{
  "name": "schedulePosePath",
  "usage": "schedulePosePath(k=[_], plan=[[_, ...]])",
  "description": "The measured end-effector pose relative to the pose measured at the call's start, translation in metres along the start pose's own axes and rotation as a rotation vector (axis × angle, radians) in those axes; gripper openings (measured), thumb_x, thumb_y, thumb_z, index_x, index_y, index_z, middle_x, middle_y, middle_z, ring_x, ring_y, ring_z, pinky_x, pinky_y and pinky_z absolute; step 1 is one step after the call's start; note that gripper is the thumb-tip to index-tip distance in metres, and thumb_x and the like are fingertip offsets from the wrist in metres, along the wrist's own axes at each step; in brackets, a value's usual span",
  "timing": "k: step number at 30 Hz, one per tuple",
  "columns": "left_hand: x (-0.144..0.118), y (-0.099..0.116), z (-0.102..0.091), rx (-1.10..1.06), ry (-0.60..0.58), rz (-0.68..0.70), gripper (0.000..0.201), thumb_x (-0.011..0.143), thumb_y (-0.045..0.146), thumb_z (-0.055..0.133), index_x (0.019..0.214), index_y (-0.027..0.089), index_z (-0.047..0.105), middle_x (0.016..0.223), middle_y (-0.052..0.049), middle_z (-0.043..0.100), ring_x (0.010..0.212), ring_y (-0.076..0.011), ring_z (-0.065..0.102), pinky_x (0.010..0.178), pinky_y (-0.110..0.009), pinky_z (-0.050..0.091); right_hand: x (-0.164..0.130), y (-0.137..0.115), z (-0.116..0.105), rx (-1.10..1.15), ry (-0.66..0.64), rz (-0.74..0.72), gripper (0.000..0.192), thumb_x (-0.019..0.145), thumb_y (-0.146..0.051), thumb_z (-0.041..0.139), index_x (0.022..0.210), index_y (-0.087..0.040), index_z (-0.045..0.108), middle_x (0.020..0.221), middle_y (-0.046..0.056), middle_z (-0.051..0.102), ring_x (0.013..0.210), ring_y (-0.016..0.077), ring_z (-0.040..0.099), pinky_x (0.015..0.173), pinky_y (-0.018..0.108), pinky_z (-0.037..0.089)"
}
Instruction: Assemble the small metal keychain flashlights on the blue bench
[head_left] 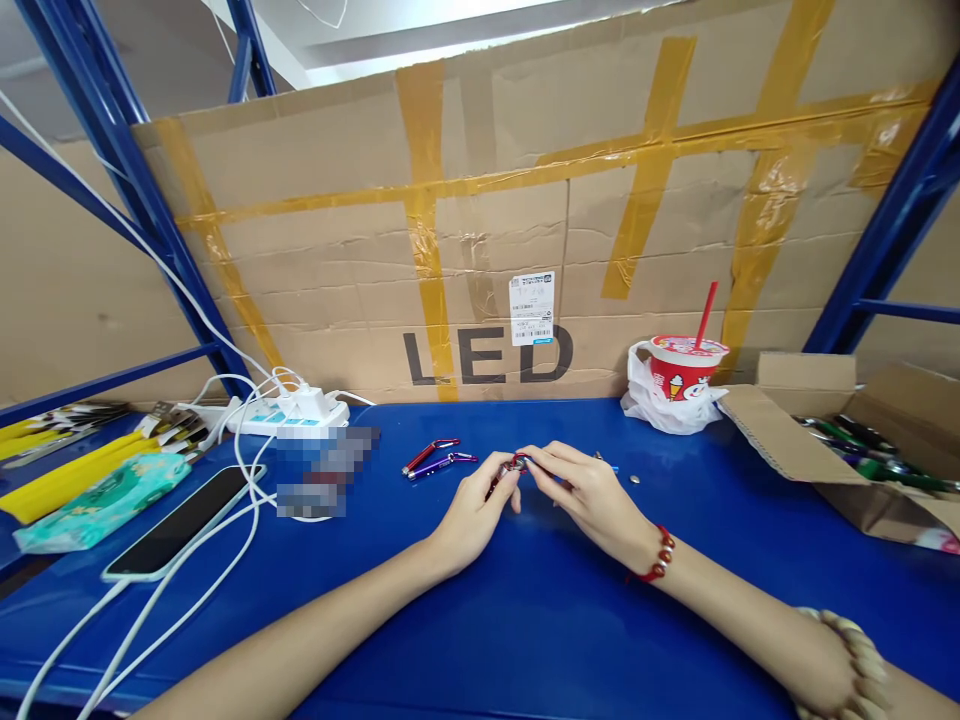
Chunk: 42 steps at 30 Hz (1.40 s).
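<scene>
My left hand [471, 515] is closed around a small, dark red carabiner flashlight [519, 462], mostly hidden by the fingers. The fingertips of my right hand [592, 505] pinch its upper end, so both hands meet over the blue tabletop. A red carabiner flashlight [429, 457] and a purple one [441, 466] lie side by side, just left of and beyond my left hand. Past my right hand, a small blue-tipped piece [615, 469] is partly covered. A little silver disc [634, 479] rests to the right of it.
On the left are a phone [184, 520], white cables, a power strip [289, 415], a green tissue pack [105, 500] and yellow packets [82, 475]. To the right stand a bagged red cup [679, 375] and an open carton [795, 435] of pen-like items. Cardboard [337, 280] walls off the back.
</scene>
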<state>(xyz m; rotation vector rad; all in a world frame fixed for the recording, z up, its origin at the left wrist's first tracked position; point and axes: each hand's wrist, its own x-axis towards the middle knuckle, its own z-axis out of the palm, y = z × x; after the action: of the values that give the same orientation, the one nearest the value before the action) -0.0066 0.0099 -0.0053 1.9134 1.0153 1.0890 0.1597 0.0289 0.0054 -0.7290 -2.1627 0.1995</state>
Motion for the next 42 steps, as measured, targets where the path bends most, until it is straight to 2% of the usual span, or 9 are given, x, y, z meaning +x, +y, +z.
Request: schedulePosePath(k=[4, 9, 16, 28, 37, 42], plan=[[0.000, 0.001, 0.000, 0.027, 0.006, -0.003, 0.025, 0.091, 0.036, 0.032, 0.090, 0.017, 0.047, 0.064, 0.003, 0.049, 0.064, -0.0113, 0.046, 0.067, -0.023, 0.035, 0.000, -0.001, 0.001, 0.009, 0.031, 0.017, 0.029, 0.090, -0.027, 0.037, 0.109, -0.021, 0.059, 0.087, 0.006, 0.060, 0.072, 0.0138, 0.059, 0.070, 0.026, 0.051], [-0.002, 0.002, 0.000, 0.006, 0.009, 0.003, 0.027, 0.091, 0.036, 0.031, 0.105, 0.018, 0.046, 0.064, 0.003, 0.050, 0.065, -0.0117, 0.047, 0.068, -0.023, 0.035, 0.000, -0.001, 0.002, 0.003, 0.051, 0.006, 0.031, 0.091, -0.028, 0.035, 0.110, -0.021, 0.059, 0.087, 0.006, 0.061, 0.072, 0.0143, 0.060, 0.068, 0.026, 0.052], [0.000, -0.002, 0.000, 0.006, 0.050, -0.004, 0.025, 0.091, 0.036, 0.032, 0.100, 0.017, 0.046, 0.062, 0.004, 0.047, 0.062, -0.0110, 0.044, 0.065, -0.023, 0.033, 0.000, 0.000, 0.002, 0.009, 0.069, 0.034, 0.029, 0.089, -0.026, 0.040, 0.109, -0.020, 0.059, 0.088, 0.006, 0.061, 0.075, 0.0146, 0.061, 0.068, 0.025, 0.053], [-0.001, 0.005, 0.000, 0.078, 0.010, -0.036, 0.023, 0.089, 0.035, 0.032, 0.075, 0.019, 0.040, 0.058, 0.005, 0.044, 0.056, -0.0097, 0.042, 0.058, -0.021, 0.032, -0.001, -0.001, 0.006, 0.005, 0.070, 0.048, 0.031, 0.090, -0.030, 0.037, 0.108, -0.021, 0.061, 0.085, 0.006, 0.062, 0.069, 0.0147, 0.062, 0.063, 0.025, 0.054], [-0.002, 0.004, -0.001, 0.043, -0.010, -0.056, 0.027, 0.088, 0.038, 0.035, 0.072, 0.018, 0.040, 0.059, 0.005, 0.046, 0.057, -0.0095, 0.042, 0.057, -0.021, 0.031, -0.001, -0.003, 0.011, 0.163, 0.025, 0.149, 0.032, 0.090, -0.033, 0.037, 0.109, -0.021, 0.059, 0.084, 0.006, 0.058, 0.057, 0.0106, 0.056, 0.043, 0.019, 0.051], [-0.002, 0.005, -0.001, 0.011, -0.015, -0.063, 0.027, 0.087, 0.040, 0.036, 0.073, 0.018, 0.042, 0.060, 0.004, 0.047, 0.058, -0.0100, 0.042, 0.057, -0.021, 0.031, 0.002, -0.008, 0.008, 0.208, 0.007, 0.146, 0.033, 0.090, -0.035, 0.036, 0.108, -0.021, 0.060, 0.079, 0.005, 0.056, 0.058, 0.0111, 0.056, 0.043, 0.019, 0.051]])
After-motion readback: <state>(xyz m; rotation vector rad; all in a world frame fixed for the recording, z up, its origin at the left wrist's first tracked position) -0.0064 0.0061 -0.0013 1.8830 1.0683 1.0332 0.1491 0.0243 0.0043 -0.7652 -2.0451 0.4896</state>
